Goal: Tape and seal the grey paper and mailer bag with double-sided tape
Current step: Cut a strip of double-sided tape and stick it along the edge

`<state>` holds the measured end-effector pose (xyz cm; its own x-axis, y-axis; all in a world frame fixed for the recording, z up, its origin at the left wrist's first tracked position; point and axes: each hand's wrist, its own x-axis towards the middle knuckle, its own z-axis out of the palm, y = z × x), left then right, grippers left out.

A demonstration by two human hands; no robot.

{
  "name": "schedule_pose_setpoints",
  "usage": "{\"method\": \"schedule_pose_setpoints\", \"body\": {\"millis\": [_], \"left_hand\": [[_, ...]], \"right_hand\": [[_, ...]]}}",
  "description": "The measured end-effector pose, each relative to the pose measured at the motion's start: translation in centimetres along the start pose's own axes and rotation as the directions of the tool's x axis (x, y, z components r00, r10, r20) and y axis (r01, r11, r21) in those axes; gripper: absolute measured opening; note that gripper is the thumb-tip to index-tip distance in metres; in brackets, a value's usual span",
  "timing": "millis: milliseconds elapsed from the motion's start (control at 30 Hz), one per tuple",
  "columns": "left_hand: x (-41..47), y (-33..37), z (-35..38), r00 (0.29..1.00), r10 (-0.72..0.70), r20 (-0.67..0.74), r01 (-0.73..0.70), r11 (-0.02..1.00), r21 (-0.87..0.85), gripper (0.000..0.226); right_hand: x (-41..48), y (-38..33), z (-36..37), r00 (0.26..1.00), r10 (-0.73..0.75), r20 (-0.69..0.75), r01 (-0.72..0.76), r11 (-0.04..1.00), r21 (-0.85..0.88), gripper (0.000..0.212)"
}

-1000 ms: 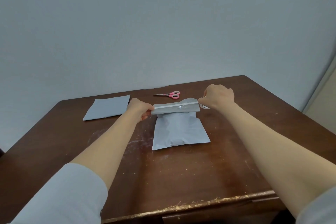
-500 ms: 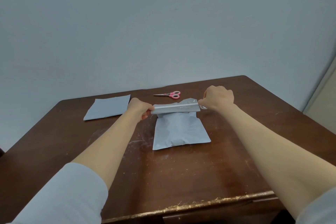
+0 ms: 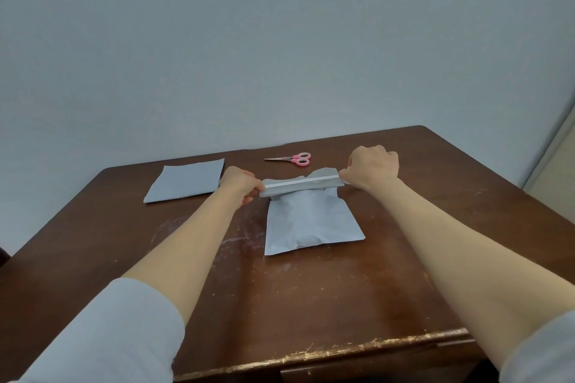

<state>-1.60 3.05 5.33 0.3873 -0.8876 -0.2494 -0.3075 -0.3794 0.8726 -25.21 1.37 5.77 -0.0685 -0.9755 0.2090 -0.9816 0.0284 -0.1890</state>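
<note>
A grey mailer bag [image 3: 311, 221] lies in the middle of the brown table [image 3: 311, 305], bulging slightly. Its top flap [image 3: 303, 188] is lifted off the table and folded toward me, with a pale tape strip along its edge. My left hand [image 3: 239, 185] pinches the flap's left end. My right hand [image 3: 371, 168] pinches its right end, fingers curled. A flat sheet of grey paper [image 3: 186, 180] lies at the back left of the table, apart from both hands.
Pink-handled scissors [image 3: 294, 158] lie shut behind the bag near the table's far edge. A plain wall stands right behind the table. The table's worn front edge [image 3: 311, 354] is close to me.
Almost nothing differs. Both hands keep their hold on the flap's ends, and the bag has stayed in place.
</note>
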Motion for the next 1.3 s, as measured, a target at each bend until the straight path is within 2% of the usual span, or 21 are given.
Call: {"method": "schedule_pose_setpoints", "body": {"millis": [233, 300, 367, 433, 467, 500, 533, 567, 633, 700, 833, 1133, 1233, 1300], "left_hand": [[-0.2, 0.3, 0.1, 1.0, 0.026, -0.011, -0.024, 0.99, 0.136, 0.016], [-0.5, 0.6, 0.3, 0.99, 0.139, -0.028, -0.122, 0.934, 0.336, 0.011], [-0.9, 0.9, 1.0, 0.924, 0.38, -0.041, -0.283, 0.753, 0.594, 0.034], [-1.9, 1.3, 2.3, 0.764, 0.638, 0.091, -0.525, 0.534, 0.663, 0.043], [-2.4, 1.4, 3.3, 0.681, 0.7, 0.216, -0.631, 0.41, 0.658, 0.044], [-2.8, 1.4, 4.3, 0.617, 0.707, 0.345, -0.703, 0.298, 0.646, 0.043], [-3.1, 1.2, 5.4, 0.588, 0.664, 0.461, -0.739, 0.208, 0.641, 0.043], [-3.4, 1.0, 6.3, 0.586, 0.597, 0.548, -0.748, 0.138, 0.649, 0.045], [-3.5, 0.5, 7.4, 0.627, 0.46, 0.628, -0.73, 0.065, 0.681, 0.052], [-3.7, 0.1, 7.7, 0.67, 0.387, 0.634, -0.704, 0.06, 0.707, 0.058], [-3.8, -0.7, 6.9, 0.701, 0.397, 0.592, -0.683, 0.134, 0.718, 0.061], [-3.9, -3.2, 3.4, 0.8, 0.356, 0.483, -0.6, 0.479, 0.641, 0.064], [-3.6, -3.3, 2.7, 0.832, 0.323, 0.452, -0.555, 0.513, 0.655, 0.059], [-3.6, -2.2, 2.8, 0.842, 0.354, 0.408, -0.539, 0.499, 0.679, 0.062]], "right_hand": [[0.5, -0.3, 0.6, 1.0, -0.021, -0.006, 0.021, 0.999, -0.025, 0.025], [0.6, -0.3, 0.7, 1.0, -0.024, -0.004, 0.023, 0.999, -0.031, 0.025], [0.6, -0.3, 0.7, 1.0, -0.023, 0.0, 0.023, 0.999, -0.032, 0.025], [0.7, -0.3, 0.7, 1.0, -0.024, 0.001, 0.024, 0.999, -0.031, 0.026], [0.7, -0.3, 0.7, 1.0, -0.024, 0.0, 0.024, 0.999, -0.028, 0.026], [0.7, -0.3, 0.7, 1.0, -0.023, -0.001, 0.023, 0.999, -0.026, 0.027], [0.7, -0.3, 0.8, 1.0, -0.022, -0.002, 0.022, 0.999, -0.026, 0.028], [0.7, -0.3, 0.9, 1.0, -0.022, -0.005, 0.022, 0.999, -0.029, 0.028], [0.7, -0.4, 0.9, 1.0, -0.021, -0.014, 0.021, 0.999, -0.031, 0.028], [0.7, -0.4, 0.9, 1.0, -0.019, -0.014, 0.018, 0.999, -0.031, 0.027], [0.7, -0.6, 0.9, 1.0, -0.02, -0.01, 0.02, 0.999, -0.026, 0.024], [0.7, 0.0, 1.0, 1.0, -0.005, 0.003, 0.005, 1.0, -0.017, 0.026], [0.7, 0.0, 1.0, 1.0, -0.003, 0.011, 0.003, 1.0, -0.006, 0.026], [0.8, 0.1, 0.9, 1.0, 0.006, 0.016, -0.006, 1.0, 0.007, 0.025]]}}
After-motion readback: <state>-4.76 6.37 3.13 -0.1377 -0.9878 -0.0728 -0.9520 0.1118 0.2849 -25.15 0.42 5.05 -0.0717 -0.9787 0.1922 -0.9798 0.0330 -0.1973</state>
